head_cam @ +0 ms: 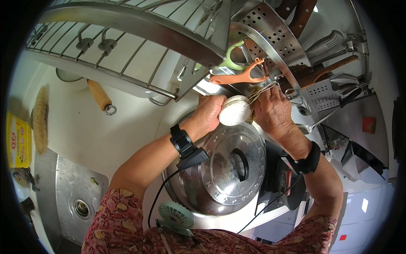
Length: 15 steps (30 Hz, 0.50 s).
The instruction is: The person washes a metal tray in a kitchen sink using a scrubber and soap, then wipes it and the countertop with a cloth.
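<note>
My left hand (211, 111) grips the side of a white, rough-surfaced round object (235, 111) that shows two layers; what it is cannot be told. Thin pale strings (261, 92) run from it up to my right hand (273, 109). The right fingers are closed on these strings beside a metal hook, and a yellowish-brown thing shows partly behind them. Just above hangs an orange peeler (242, 76), with a green peeler (234, 57) behind it. Below both hands stands a large steel pot with a see-through lid (219, 190) and black handle.
A metal wire rack (133, 60) overhangs the upper left. Knives, a perforated steel holder (272, 31) and ladles crowd the upper right. At left are a steel sink (73, 177), a brush (40, 120), a yellow package (19, 139) and a wooden-handled strainer (99, 95).
</note>
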{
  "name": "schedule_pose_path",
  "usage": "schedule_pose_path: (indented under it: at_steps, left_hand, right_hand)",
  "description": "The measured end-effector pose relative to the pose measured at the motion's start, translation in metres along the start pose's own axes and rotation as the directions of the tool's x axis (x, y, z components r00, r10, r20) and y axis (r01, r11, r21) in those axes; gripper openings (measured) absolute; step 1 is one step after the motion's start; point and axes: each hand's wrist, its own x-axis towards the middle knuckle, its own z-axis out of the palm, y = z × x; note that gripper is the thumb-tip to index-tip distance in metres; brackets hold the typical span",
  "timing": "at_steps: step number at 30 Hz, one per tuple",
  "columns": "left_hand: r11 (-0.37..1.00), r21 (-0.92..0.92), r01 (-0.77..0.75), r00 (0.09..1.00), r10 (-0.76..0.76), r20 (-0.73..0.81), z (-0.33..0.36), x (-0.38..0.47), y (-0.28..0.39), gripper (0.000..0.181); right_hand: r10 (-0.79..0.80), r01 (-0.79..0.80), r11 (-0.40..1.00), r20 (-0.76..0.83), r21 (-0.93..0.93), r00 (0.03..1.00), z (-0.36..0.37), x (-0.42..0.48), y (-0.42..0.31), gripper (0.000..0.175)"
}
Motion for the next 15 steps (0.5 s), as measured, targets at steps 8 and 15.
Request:
schedule_pose_path:
  at_steps: [8, 15]
  left_hand:
    - [0.999, 0.038, 0.017, 0.999, -0.015, -0.037, 0.003, -0.001, -0.001, 0.010]
    - [0.999, 0.040, 0.005, 1.000, -0.004, -0.015, -0.004, 0.004, -0.006, 0.011]
  right_hand:
    - [-0.063, -0.022, 0.953, 0.269, 0.301, 0.961, 0.010, 0.009, 0.015, 0.019]
    - [-0.165, -0.120, 0.879, 0.530, 0.462, 0.832, -0.001, 0.032, 0.018, 0.043]
